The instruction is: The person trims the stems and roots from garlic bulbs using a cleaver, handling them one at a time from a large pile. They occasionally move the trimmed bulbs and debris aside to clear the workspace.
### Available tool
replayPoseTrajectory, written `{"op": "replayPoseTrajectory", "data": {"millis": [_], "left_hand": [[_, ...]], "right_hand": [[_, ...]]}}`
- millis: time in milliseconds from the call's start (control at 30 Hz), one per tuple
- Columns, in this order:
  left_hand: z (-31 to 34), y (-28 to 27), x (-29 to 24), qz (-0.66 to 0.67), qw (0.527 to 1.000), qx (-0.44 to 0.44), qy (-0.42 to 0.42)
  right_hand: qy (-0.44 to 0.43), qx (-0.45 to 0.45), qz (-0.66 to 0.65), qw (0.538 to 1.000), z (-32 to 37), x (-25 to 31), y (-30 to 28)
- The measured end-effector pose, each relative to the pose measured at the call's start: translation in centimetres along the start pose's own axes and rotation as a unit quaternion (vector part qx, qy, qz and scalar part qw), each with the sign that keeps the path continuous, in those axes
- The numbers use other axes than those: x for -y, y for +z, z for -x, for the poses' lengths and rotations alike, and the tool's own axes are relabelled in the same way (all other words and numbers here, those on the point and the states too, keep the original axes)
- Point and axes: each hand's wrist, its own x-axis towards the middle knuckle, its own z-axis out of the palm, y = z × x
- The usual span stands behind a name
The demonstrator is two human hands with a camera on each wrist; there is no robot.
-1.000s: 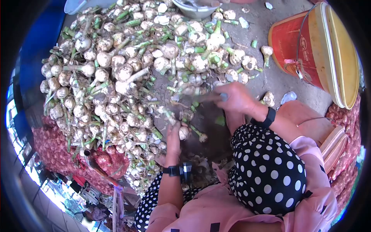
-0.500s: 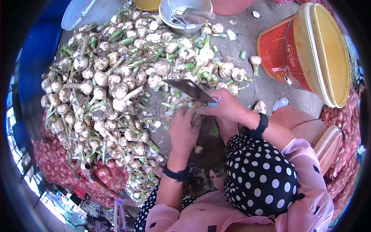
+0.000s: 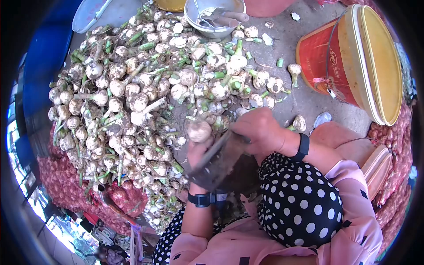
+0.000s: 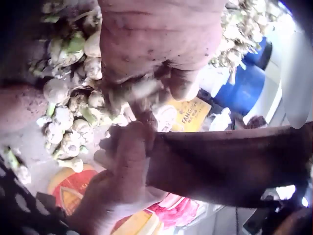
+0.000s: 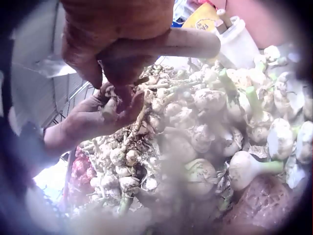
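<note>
My left hand (image 3: pixel 197 152) holds a whitish garlic bulb (image 3: pixel 199 131) at the near edge of the garlic pile (image 3: pixel 128 101). The right hand (image 3: pixel 260 130) grips a knife with a broad dark blade (image 3: pixel 221 163), blurred in the head view and slanting down across the left hand's side. From the left wrist, the blade (image 4: pixel 230 166) stretches away from the right hand's fingers, close under the left palm (image 4: pixel 161 34). A pale round handle (image 5: pixel 186 43) sticks out of the right fist in the right wrist view, with the left hand (image 5: pixel 88 117) just beyond.
Beyond the pile stands a white bowl (image 3: pixel 190 15) with wooden-handled tools in it. A red and yellow bucket (image 3: pixel 324 66) is at the right. Red net sacks of garlic (image 3: pixel 66 176) lie at the left. Loose bulbs and cut stem pieces dot the grey floor (image 3: pixel 282 35).
The knife first pointed left over the pile, then up and left with both hands close together; now its blade has swung down towards the body. The left hand has turned, bringing the bulb uppermost.
</note>
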Motion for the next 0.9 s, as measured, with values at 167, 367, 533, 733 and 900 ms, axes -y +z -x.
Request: {"op": "replayPoseTrajectory", "data": {"millis": [167, 367, 533, 733, 900], "left_hand": [[0.6, -1.5, 3.0, -0.115, 0.985, 0.041, 0.124], [1.0, -1.8, 3.7, -0.235, 0.959, 0.053, 0.148], [0.4, 2.1, -1.2, -0.179, 0.976, 0.066, 0.102], [1.9, -9.6, 8.6, -0.552, 0.804, -0.191, -0.110], [3.8, -8.9, 18.2, -0.592, 0.781, -0.123, -0.155]], "right_hand": [[0.031, 0.035, 0.047, 0.998, -0.5, 0.6, -0.4], [0.140, 0.021, 0.100, 0.985, 1.2, -3.1, 1.6], [0.357, -0.067, 0.071, 0.929, 4.9, -7.5, 2.4], [0.384, -0.091, 0.016, 0.919, 4.5, -7.0, 2.9], [0.355, -0.079, -0.062, 0.929, 3.8, -5.4, 4.4]]}}
